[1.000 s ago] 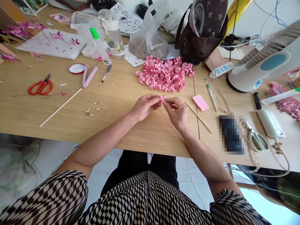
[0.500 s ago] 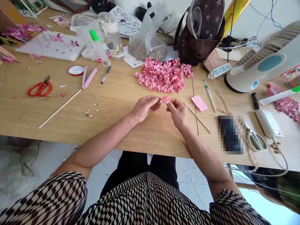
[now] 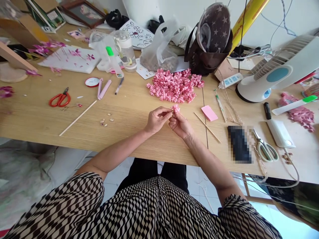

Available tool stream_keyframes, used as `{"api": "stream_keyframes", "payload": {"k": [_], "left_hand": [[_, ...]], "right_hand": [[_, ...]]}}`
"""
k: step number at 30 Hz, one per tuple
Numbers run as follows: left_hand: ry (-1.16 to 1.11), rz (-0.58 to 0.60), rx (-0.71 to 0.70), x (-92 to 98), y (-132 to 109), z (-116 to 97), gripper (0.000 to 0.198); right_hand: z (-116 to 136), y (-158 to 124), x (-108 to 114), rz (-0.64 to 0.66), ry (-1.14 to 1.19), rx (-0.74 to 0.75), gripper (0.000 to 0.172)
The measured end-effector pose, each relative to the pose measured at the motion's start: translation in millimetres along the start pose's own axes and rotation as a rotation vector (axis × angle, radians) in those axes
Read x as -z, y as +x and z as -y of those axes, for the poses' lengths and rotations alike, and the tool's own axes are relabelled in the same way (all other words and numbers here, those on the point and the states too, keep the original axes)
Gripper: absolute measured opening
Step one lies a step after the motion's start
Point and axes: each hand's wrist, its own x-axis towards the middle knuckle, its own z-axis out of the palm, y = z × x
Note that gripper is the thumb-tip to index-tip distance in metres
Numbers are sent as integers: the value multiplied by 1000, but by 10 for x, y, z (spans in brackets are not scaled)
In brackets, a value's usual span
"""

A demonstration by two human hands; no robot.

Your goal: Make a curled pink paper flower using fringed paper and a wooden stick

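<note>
Between my two hands, above the front of the table, is a small pink paper flower (image 3: 175, 108). My right hand (image 3: 181, 124) pinches it from below, fingers curled. The fingertips of my left hand (image 3: 159, 119) are closed at the flower's left side; whether they grip its edge or something tiny is hidden. Just beyond lies a heap of pink paper flowers (image 3: 171, 86). Right of my right hand are a thin wooden stick (image 3: 207, 127) and a small stack of pink paper (image 3: 209, 113).
Red-handled scissors (image 3: 59, 99), a longer stick (image 3: 77, 118) and several pale bits (image 3: 105, 124) lie left. A water bottle (image 3: 127, 53) and plastic bag (image 3: 159, 53) stand behind. On the right are a fan (image 3: 254, 86), a pixelated dark object (image 3: 239, 144) and pale-handled scissors (image 3: 267, 151).
My view has shifted a little to the left. My hands have drawn closer together, and the right one has turned so the flower now stands up above its fingertips.
</note>
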Motion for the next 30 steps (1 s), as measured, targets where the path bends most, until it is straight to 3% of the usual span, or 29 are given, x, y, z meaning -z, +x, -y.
{"api": "stream_keyframes", "payload": {"k": [6,13,15,20,26,30], "left_hand": [[34,-54,-56,-14,-12,-42,21],[9,-179,81,-6,8,-25,31],[103,-171,-10,27,23,-16,32],[359,-23,-273,106,58,-18,26],[552,-51,-396,158,104,-5,16],[608,-50,-384,177,112,-12,16]], "right_hand": [[-41,32,-1,28,78,-107,15],[20,-2,-11,74,141,-166,13],[29,1,0,83,138,-165,12],[17,27,38,112,194,-214,16],[-9,26,35,128,144,-223,15],[-15,29,30,123,155,-237,15]]}}
